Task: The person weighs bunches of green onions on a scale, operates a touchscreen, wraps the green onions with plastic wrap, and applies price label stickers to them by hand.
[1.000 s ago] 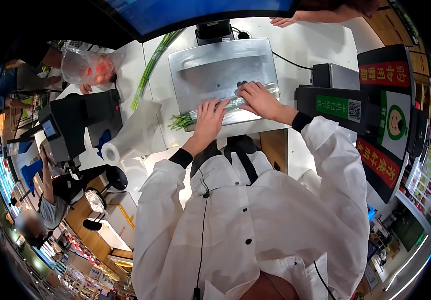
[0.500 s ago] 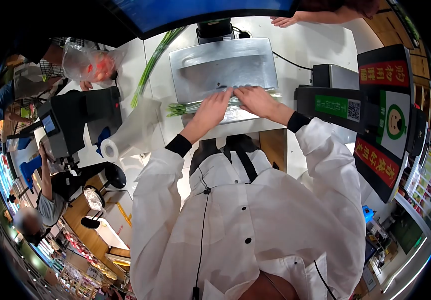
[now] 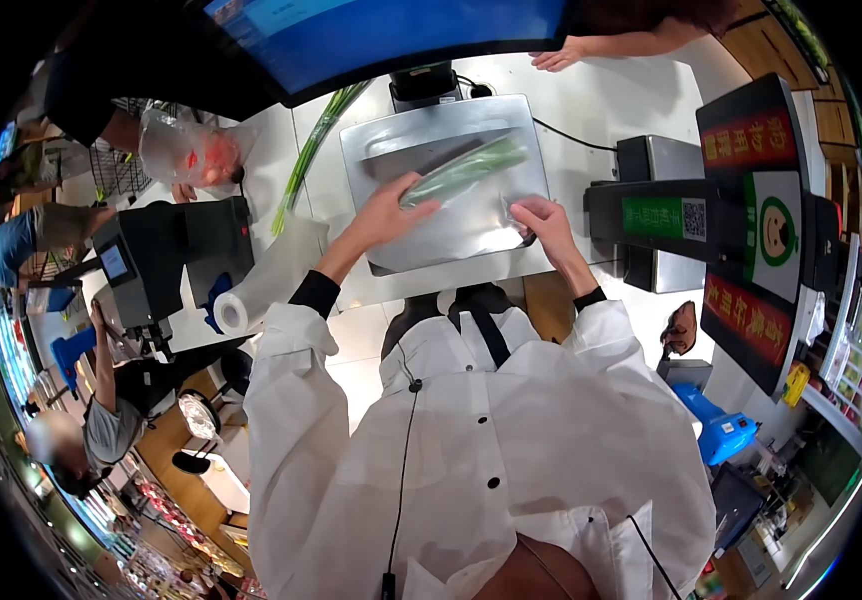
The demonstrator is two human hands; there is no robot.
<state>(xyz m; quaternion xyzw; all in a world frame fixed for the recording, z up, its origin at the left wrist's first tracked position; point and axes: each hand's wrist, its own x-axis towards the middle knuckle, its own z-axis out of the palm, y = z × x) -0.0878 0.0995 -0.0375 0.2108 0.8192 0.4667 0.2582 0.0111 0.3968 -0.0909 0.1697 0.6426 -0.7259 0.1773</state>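
Observation:
My left hand (image 3: 389,216) is closed round one end of a clear plastic bag (image 3: 421,190) with long green-stemmed vegetables (image 3: 491,160) inside. The bundle slants up to the right over the metal scale plate (image 3: 376,150). To the right, my right hand (image 3: 547,222) is above the plate's front right part, thumb and fingers pinched together. Whatever may be between those fingertips is too small to make out.
A plastic roll (image 3: 281,280) and loose green stalks (image 3: 316,145) lie left of the scale. A monitor (image 3: 391,40) stands behind it, a sign stand (image 3: 666,215) to the right. Another person's hand (image 3: 559,55) rests at the far counter edge; a bag of red produce (image 3: 206,160) is at left.
The bagged vegetables have turned from lying along the plate's front edge to slanting up over its middle. My hands, which were together on them, have moved apart.

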